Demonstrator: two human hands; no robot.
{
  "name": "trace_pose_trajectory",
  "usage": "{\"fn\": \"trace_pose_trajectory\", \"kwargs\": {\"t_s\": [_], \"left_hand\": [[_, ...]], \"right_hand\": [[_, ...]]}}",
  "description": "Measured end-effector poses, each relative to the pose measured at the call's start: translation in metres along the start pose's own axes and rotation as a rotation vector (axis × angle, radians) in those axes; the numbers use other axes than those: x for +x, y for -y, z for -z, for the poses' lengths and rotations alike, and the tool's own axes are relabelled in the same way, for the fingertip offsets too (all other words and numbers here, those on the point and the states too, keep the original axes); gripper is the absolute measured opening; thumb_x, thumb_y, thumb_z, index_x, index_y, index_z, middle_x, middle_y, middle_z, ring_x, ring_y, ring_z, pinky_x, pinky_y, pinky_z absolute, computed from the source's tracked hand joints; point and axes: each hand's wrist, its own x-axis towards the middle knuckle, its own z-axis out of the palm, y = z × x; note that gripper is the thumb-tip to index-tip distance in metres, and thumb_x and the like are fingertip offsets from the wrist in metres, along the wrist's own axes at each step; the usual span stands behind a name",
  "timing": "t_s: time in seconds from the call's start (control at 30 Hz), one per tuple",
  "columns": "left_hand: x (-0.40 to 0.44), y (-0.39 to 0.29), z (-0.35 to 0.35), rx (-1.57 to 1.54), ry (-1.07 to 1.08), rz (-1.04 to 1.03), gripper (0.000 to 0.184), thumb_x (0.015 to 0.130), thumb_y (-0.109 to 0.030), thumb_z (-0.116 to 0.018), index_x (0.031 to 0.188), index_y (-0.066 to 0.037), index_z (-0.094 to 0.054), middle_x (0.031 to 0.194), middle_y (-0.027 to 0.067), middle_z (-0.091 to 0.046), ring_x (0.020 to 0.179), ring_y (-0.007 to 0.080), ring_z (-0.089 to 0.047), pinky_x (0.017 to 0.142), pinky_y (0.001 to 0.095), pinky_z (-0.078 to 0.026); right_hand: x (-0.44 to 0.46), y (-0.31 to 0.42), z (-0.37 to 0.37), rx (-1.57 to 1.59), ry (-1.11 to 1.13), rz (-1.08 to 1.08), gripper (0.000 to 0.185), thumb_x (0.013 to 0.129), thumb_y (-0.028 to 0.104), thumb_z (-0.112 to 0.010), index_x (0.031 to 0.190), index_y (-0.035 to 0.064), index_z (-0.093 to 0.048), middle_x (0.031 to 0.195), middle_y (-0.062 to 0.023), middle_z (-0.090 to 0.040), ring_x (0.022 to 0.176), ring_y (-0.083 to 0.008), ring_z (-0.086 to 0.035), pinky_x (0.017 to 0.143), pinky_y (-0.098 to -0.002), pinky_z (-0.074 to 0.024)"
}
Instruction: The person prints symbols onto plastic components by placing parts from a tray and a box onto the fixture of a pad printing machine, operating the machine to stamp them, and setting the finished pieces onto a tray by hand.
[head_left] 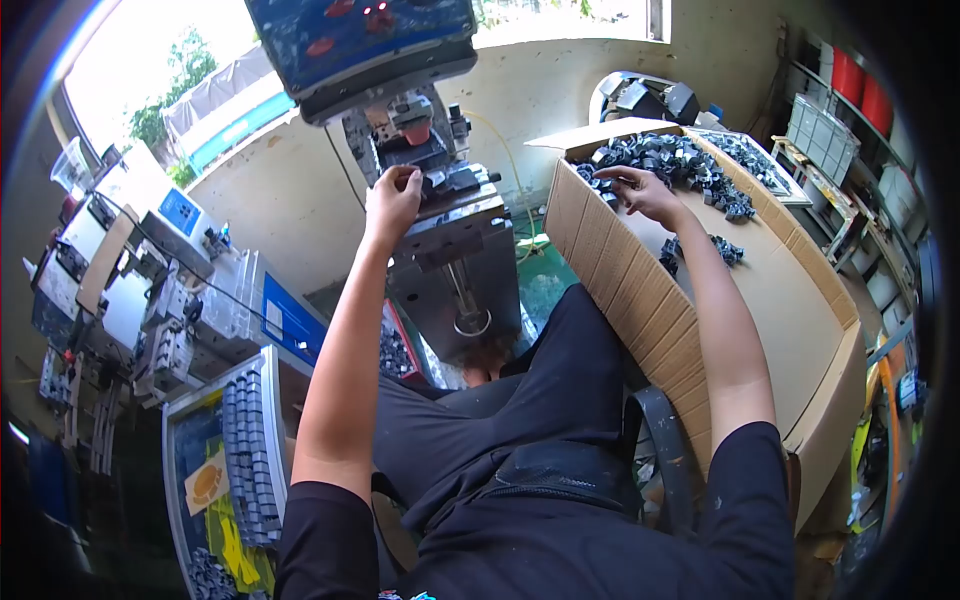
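My left hand (393, 203) is at the machine (455, 270) in front of me, its thumb and fingers pressed together beside the machine's work table. Whatever it may be pinching is too small to make out. Just right of those fingertips, a dark part (462, 182) lies on the machine's top. Over the back left of the cardboard box (640, 305) hovers my right hand (648, 197), palm down, with its fingers apart and nothing visible between them. Beneath and around it are many small dark grey plastic parts (690, 165), heaped in the box.
The machine's blue head (365, 40) hangs above the work table. At left stand more machines (150, 290) and a tray rack (270, 450) with rows of grey pieces. A red-edged bin (400, 345) of parts sits low beside the machine. Shelves (830, 190) line the right wall.
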Motion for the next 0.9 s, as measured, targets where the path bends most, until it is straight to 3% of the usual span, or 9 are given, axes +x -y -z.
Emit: {"fn": "trace_pose_trajectory", "kwargs": {"t_s": [0.03, 0.1, 0.2, 0.3, 0.43, 0.53, 0.67, 0.77, 0.9], "left_hand": [[-0.003, -0.003, 0.001, 0.006, 0.011, -0.011, 0.030, 0.093, -0.028, -0.062, 0.105, -0.001, -0.069, 0.092, 0.0137, -0.074, 0.083, 0.0199, -0.071, 0.080, 0.0322, -0.053], [-0.004, -0.005, 0.004, 0.035, 0.014, -0.037, 0.029, 0.093, -0.027, -0.062, 0.104, -0.002, -0.070, 0.092, 0.0116, -0.074, 0.080, 0.0198, -0.071, 0.079, 0.0315, -0.053], [-0.009, -0.010, 0.004, 0.036, 0.029, -0.038, 0.029, 0.093, -0.027, -0.061, 0.104, -0.002, -0.070, 0.091, 0.0116, -0.073, 0.082, 0.0200, -0.071, 0.080, 0.0307, -0.053], [-0.009, -0.010, 0.004, -0.001, 0.054, -0.038, 0.030, 0.094, -0.027, -0.060, 0.108, -0.003, -0.070, 0.095, 0.0129, -0.074, 0.085, 0.0201, -0.071, 0.082, 0.0308, -0.052], [-0.010, -0.015, 0.010, 0.017, 0.109, -0.052, 0.032, 0.092, -0.023, -0.058, 0.114, -0.003, -0.069, 0.102, 0.0155, -0.073, 0.092, 0.0228, -0.071, 0.087, 0.0323, -0.052], [-0.012, -0.016, 0.012, 0.007, 0.129, -0.035, 0.032, 0.090, -0.017, -0.054, 0.115, -0.003, -0.070, 0.106, 0.0183, -0.072, 0.098, 0.0268, -0.069, 0.091, 0.0342, -0.050], [-0.009, -0.007, 0.011, -0.062, 0.096, 0.019, 0.030, 0.093, -0.018, -0.051, 0.113, -0.009, -0.073, 0.075, 0.0066, -0.065, 0.065, 0.0135, -0.058, 0.068, 0.0309, -0.050], [-0.010, -0.011, 0.014, -0.061, 0.106, 0.039, 0.031, 0.093, -0.017, -0.051, 0.113, -0.009, -0.072, 0.076, 0.0063, -0.066, 0.067, 0.0124, -0.059, 0.068, 0.0298, -0.050], [-0.011, -0.012, 0.014, 0.014, 0.100, 0.019, 0.034, 0.090, -0.030, -0.053, 0.112, -0.014, -0.073, 0.083, 0.0075, -0.071, 0.074, 0.0167, -0.066, 0.084, 0.0309, -0.049]], "right_hand": [[0.010, -0.010, -0.004, -0.098, 0.076, -0.016, 0.029, 0.095, 0.011, -0.062, 0.121, 0.0211, -0.069, 0.086, -0.0007, -0.060, 0.076, -0.0115, -0.056, 0.071, -0.0295, -0.0511], [0.016, -0.021, -0.019, -0.422, -0.109, 0.306, 0.033, 0.091, 0.006, -0.064, 0.118, 0.0234, -0.070, 0.095, -0.0081, -0.060, 0.082, -0.0230, -0.061, 0.080, -0.0351, -0.0514], [0.000, -0.003, -0.013, -0.548, -0.120, 0.170, 0.033, 0.089, 0.006, -0.064, 0.115, 0.0250, -0.071, 0.103, -0.0127, -0.057, 0.091, -0.0320, -0.062, 0.089, -0.0390, -0.0496], [0.002, -0.018, -0.004, -0.647, -0.120, 0.193, 0.029, 0.089, 0.007, -0.065, 0.111, 0.0243, -0.073, 0.102, -0.0126, -0.057, 0.094, -0.0317, -0.063, 0.089, -0.0390, -0.0497], [0.001, -0.015, 0.004, -0.319, -0.395, 0.136, 0.023, 0.084, 0.012, -0.073, 0.107, 0.0115, -0.068, 0.097, -0.0130, -0.067, 0.089, -0.0274, -0.067, 0.082, -0.0372, -0.0524], [0.009, -0.013, 0.006, -0.266, -0.445, 0.182, 0.025, 0.085, 0.014, -0.075, 0.108, 0.0078, -0.068, 0.096, -0.0090, -0.072, 0.082, -0.0153, -0.067, 0.074, -0.0294, -0.0529], [0.019, -0.008, -0.003, -0.195, -0.441, 0.118, 0.031, 0.088, 0.013, -0.072, 0.118, 0.0054, -0.069, 0.104, -0.0083, -0.073, 0.087, -0.0128, -0.069, 0.077, -0.0248, -0.0539], [0.034, -0.021, -0.014, -0.114, -0.490, 0.249, 0.036, 0.088, 0.021, -0.073, 0.121, 0.0075, -0.069, 0.100, -0.0157, -0.074, 0.087, -0.0169, -0.070, 0.078, -0.0295, -0.0533], [0.024, 0.009, -0.030, -0.068, -0.361, 0.242, 0.034, 0.095, 0.010, -0.062, 0.128, 0.0039, -0.063, 0.102, -0.0136, -0.074, 0.088, -0.0157, -0.070, 0.081, -0.0286, -0.0538]]}}
